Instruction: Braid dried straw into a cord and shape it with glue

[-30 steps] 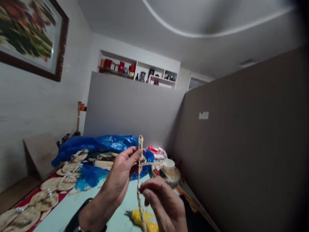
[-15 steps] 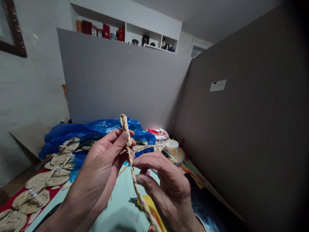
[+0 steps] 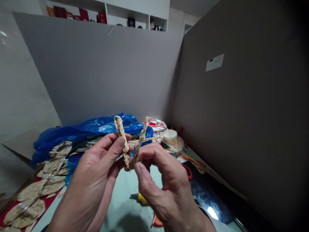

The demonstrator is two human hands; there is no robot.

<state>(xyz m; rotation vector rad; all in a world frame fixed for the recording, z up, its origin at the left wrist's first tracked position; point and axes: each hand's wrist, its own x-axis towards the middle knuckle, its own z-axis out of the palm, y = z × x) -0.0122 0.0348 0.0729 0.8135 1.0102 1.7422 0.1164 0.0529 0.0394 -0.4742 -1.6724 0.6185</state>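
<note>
Cord (image 3: 139, 145) sits at seven o'clock in the head view, bent like a V. Left hand (image 3: 96, 180) pinches its looped side; right hand (image 3: 166, 182) pinches near the bend – likely keeping the fold tight. Yellow tool (image 3: 143, 198) lies at six, probably for easy reach.

Dim light is leaving the partition (image 3: 236, 106) dusky at 3 o'clock, blackening outward. White glare (image 3: 212, 212) is burning on the dark sheet (image 3: 210, 195) at 5 o'clock; blue plastic (image 3: 96, 126) is glinting at 9 o'clock; a soft shadow (image 3: 131, 223) is darkening the tabletop (image 3: 120, 196) near 6 o'clock.
</note>
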